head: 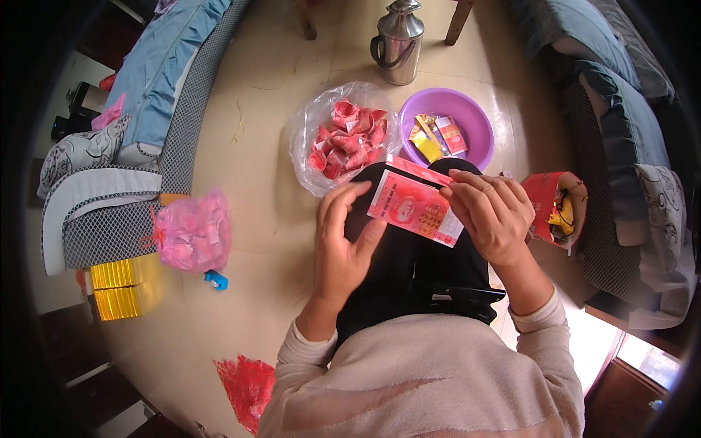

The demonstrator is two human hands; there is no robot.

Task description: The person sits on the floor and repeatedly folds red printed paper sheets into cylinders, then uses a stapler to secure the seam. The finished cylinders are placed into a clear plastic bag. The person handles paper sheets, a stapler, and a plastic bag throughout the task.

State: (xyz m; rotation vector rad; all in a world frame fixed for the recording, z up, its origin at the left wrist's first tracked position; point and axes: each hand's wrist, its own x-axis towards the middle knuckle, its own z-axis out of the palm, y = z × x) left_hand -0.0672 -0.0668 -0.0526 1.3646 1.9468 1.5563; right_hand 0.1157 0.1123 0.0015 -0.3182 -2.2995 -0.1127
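Observation:
Over my lap is a sheaf of red printed paper notes that look like joss money (408, 211), its printed face turned up. Along its far side runs a separate red strip or folded edge (419, 169). My right hand (490, 213) pinches the papers at their right end between thumb and fingers. My left hand (348, 241) is off their left end, thumb and fingers apart, with nothing in it. Beyond my knees, a clear plastic bag (301, 145) holds many rolled red papers (350, 139). Beside it, a purple basin (484, 120) contains a red note bundle (452, 136) and a yellow packet (426, 147).
A steel thermos flask (402, 49) stands behind the basin. To my right is a red bag (539, 205) with yellow items inside. On the left are a filled pink plastic bag (194, 232), a blue object (217, 280) and gold foil blocks (116, 290). Sofas (183, 109) flank both sides.

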